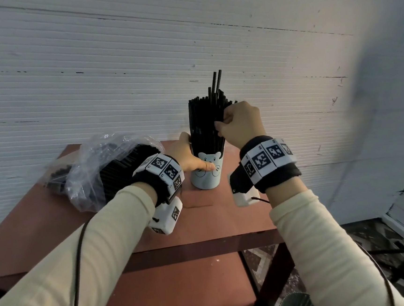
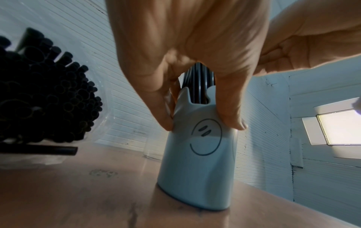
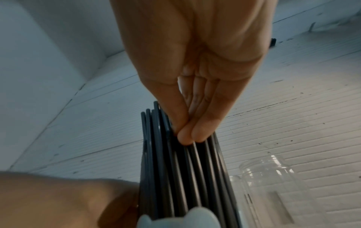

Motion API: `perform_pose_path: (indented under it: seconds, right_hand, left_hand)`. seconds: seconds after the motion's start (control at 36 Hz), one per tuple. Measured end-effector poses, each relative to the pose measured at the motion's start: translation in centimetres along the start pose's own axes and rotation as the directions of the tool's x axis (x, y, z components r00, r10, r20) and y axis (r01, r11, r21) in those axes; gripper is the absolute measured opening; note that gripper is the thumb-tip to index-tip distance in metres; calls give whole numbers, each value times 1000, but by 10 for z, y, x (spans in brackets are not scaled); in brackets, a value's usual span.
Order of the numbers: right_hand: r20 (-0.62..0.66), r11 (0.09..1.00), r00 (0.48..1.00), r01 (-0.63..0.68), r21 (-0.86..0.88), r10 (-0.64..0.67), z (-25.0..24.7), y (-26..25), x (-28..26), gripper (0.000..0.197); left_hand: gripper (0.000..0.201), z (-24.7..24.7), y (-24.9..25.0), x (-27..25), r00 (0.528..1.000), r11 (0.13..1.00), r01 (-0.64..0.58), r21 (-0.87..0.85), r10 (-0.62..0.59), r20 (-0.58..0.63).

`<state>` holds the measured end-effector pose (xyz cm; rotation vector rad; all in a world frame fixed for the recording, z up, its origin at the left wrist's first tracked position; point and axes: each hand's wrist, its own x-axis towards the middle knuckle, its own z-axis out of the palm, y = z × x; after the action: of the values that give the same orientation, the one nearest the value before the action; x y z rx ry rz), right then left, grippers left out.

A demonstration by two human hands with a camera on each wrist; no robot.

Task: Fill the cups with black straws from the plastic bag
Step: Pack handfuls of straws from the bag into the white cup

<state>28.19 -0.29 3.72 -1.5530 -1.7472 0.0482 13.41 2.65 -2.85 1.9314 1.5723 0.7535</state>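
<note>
Black straws point(image 1: 205, 123) pack the left-hand point(image 1: 188, 157)-gripped bear cup point(image 1: 206, 174); right hand point(image 1: 241, 125) pinches some; bag point(image 1: 105, 171) holds more.

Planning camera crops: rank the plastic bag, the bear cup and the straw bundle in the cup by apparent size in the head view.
1. plastic bag, largest.
2. and 3. bear cup and straw bundle: they look alike in area, and hands cover parts of both, so no ranking.

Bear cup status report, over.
Left hand grips bear cup, steadying it. Right hand pinches black straws standing in it. Plastic bag still holds more. Nothing in the way.
</note>
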Motion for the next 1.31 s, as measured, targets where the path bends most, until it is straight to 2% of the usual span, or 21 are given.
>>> perform_pose_path:
  seconds: [0.11, 0.22, 0.36, 0.44, 0.58, 0.69, 0.75, 0.83, 0.97, 1.08, 1.14, 1.31]
  right_hand:
    - [27, 1000, 1000, -3, -14, 3, 0, -2, -2, 32]
    - [58, 997, 998, -15, 77, 11, -6, -2, -8, 17]
    - [-137, 977, 989, 75, 200, -48, -13, -12, -11, 16]
    - [-195, 975, 978, 111, 190, -73, -17, -25, -4, 19]
    - [-166, 992, 986, 47, 118, -27, -14, -32, 13, 24]
    - [-152, 993, 988, 14, 118, 4, -12, -38, 16, 23]
    - [-152, 989, 988, 27, 146, -5, -11, -39, 14, 16]
    - [-170, 987, 984, 84, 137, -61, -11, -37, 9, 3]
    - [-253, 973, 959, 173, 154, -131, -13, -28, -6, 6]
    - [-246, 942, 940, 282, 179, -235, -6, -24, -21, 7]
    - [-245, 942, 940, 285, 179, -238, -5, -23, -23, 3]
    - [-186, 972, 967, 199, 123, -175, -8, -22, -16, 11]
  left_hand:
    - [95, -1, 0, 1, 1000, 1000, -1, 0, 1, -3]
    - [95, -1, 0, 3, 1000, 1000, -5, -18, 5, -1]
    - [94, -2, -3, 4, 1000, 999, -8, -40, 9, 14]
    - [94, -3, -3, 4, 1000, 1000, -12, -20, 13, 18]
    - [91, -3, -3, 4, 1000, 1000, -15, -12, 15, 18]
    - [79, -3, -4, 5, 1000, 1000, -22, 2, 22, 10]
    - [77, -2, -3, 5, 1000, 1000, -21, -1, 21, 6]
    - [85, -1, -4, 4, 1000, 999, -27, -29, 27, 4]
    - [90, 0, -3, 2, 1000, 999, -17, -49, 18, 9]
    - [90, -1, -1, 0, 1000, 998, -3, -62, 3, 11]
    - [89, -1, 0, 0, 1000, 999, 3, -54, -2, 12]
    - [90, -1, 0, -1, 1000, 1000, 3, -28, -3, 14]
